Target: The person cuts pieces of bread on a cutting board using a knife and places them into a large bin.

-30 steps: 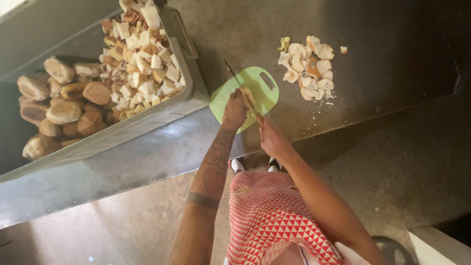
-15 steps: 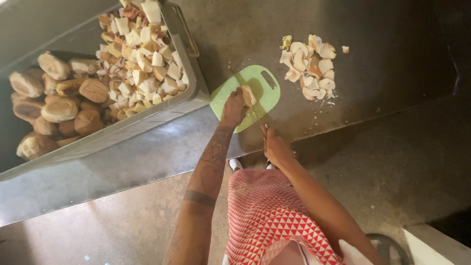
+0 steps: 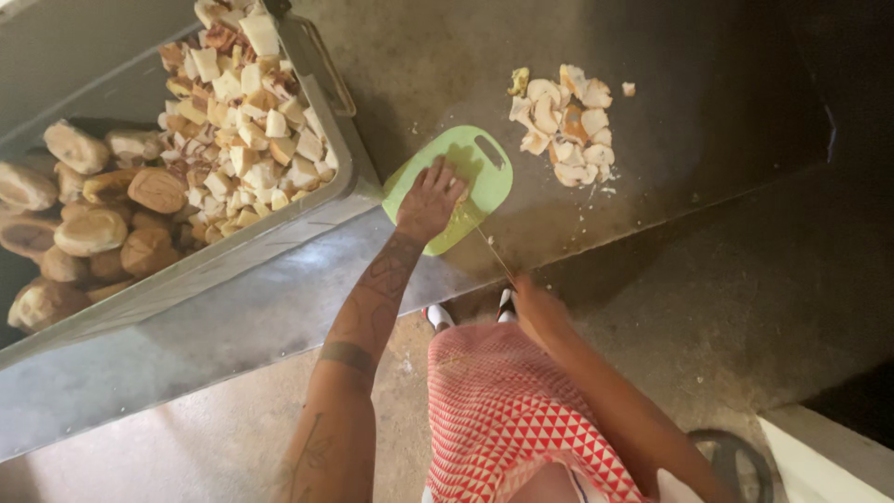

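A light green cutting board [image 3: 489, 177] lies on the dark counter. My left hand [image 3: 428, 200] presses down on a piece of bread on the board; the bread is mostly hidden under my fingers. My right hand [image 3: 533, 303] is off the counter's near edge and grips a thin knife [image 3: 492, 251] whose blade points up toward the board. A heap of cut bread pieces [image 3: 563, 126] sits on the counter to the right of the board.
A large grey tub [image 3: 358, 182] stands left of the board, filled with whole bread rolls [image 3: 88, 224] at left and cut bread cubes [image 3: 247, 112] at right. The counter edge runs diagonally below the board. The floor lies beneath me.
My right hand with the knife has drawn back from the board toward me, off the counter edge. My left hand stays on the board over the bread.
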